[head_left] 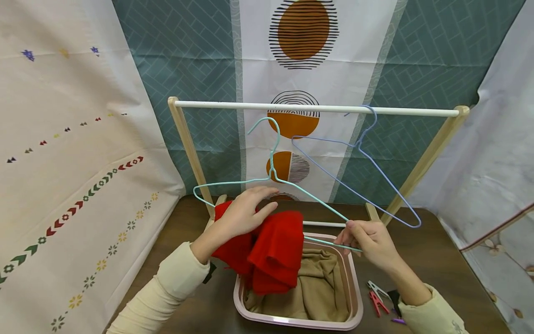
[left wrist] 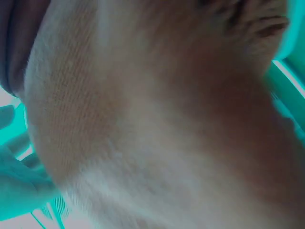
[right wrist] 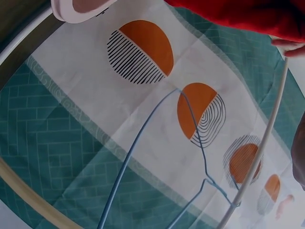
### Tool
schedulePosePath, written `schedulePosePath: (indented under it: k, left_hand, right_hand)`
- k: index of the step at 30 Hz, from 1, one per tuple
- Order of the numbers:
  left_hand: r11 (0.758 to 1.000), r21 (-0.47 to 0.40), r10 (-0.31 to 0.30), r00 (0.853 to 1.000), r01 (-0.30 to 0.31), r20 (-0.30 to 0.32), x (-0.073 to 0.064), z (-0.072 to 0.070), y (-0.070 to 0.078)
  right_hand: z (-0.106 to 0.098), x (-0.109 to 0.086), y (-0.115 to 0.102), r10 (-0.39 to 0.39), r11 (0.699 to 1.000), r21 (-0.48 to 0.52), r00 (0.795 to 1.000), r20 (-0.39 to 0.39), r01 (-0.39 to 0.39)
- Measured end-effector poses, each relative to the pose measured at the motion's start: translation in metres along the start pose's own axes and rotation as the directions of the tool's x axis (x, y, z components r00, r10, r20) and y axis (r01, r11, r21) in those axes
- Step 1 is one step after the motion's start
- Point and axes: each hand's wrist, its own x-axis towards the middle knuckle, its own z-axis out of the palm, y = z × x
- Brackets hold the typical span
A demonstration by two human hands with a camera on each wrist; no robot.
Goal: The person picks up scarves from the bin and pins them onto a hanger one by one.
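Observation:
A mint-green wire hanger is held tilted in front of the rack. My right hand pinches its right corner between thumb and fingers. Over the hanger's lower bar hangs a red cloth, folded in layers; it also shows at the top of the right wrist view. My left hand lies at the cloth's upper left, fingers extended and thumb apart. Close, blurred fabric fills most of the left wrist view.
A purple-blue hanger hangs on the rack's white rod, right of centre. Below the red cloth stands a pink basket holding tan cloth. Several clothespins lie on the dark table near my right wrist.

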Motion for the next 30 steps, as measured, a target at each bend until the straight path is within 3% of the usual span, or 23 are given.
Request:
schedulePosePath:
  k: [3, 5, 7, 11, 14, 17, 20, 24, 27, 30]
  left_hand:
    - [0.989, 0.042, 0.144, 0.989, -0.145, 0.02, -0.011, -0.004, -0.004]
    - [0.968, 0.057, 0.24, 0.968, -0.244, 0.07, -0.019, -0.007, -0.006]
    - [0.948, 0.079, 0.296, 0.945, -0.308, 0.139, -0.026, -0.008, -0.008]
    - [0.918, 0.198, 0.289, 0.922, -0.343, 0.257, -0.036, -0.004, -0.006]
    - [0.885, 0.28, 0.297, 0.915, -0.372, 0.274, -0.039, 0.002, -0.004]
    - [0.858, 0.3, 0.363, 0.905, -0.417, 0.221, -0.04, 0.007, 0.0]
    - [0.846, 0.284, 0.437, 0.892, -0.452, 0.117, -0.038, 0.011, 0.003]
    - [0.872, 0.195, 0.467, 0.883, -0.449, -0.055, -0.028, 0.012, 0.006]
    - [0.922, 0.053, 0.386, 0.908, -0.383, -0.164, -0.015, 0.007, 0.008]
    - [0.959, -0.131, 0.22, 0.951, -0.252, -0.217, -0.002, 0.003, 0.009]
  right_hand:
    - [0.0, 0.0, 0.001, -0.01, 1.0, -0.016, 1.0, -0.002, 0.01]
    - [0.0, 0.0, 0.0, -0.017, 0.999, -0.029, 1.0, -0.005, 0.017]
    - [0.0, -0.001, 0.0, -0.028, 0.999, -0.036, 1.0, -0.006, 0.027]
    - [0.001, -0.001, 0.0, -0.045, 0.999, -0.002, 0.999, -0.003, 0.045]
    - [0.002, -0.001, 0.0, -0.062, 0.998, 0.008, 0.998, 0.002, 0.062]
    - [0.002, -0.001, 0.001, -0.081, 0.996, 0.027, 0.997, 0.002, 0.081]
    - [0.002, -0.001, 0.002, -0.105, 0.993, 0.057, 0.994, 0.002, 0.105]
    - [0.002, 0.001, 0.005, -0.172, 0.983, 0.062, 0.985, 0.009, 0.171]
    - [0.003, 0.002, 0.005, -0.198, 0.98, 0.002, 0.98, 0.016, 0.198]
    - [0.005, 0.003, 0.003, -0.191, 0.979, -0.076, 0.982, 0.014, 0.191]
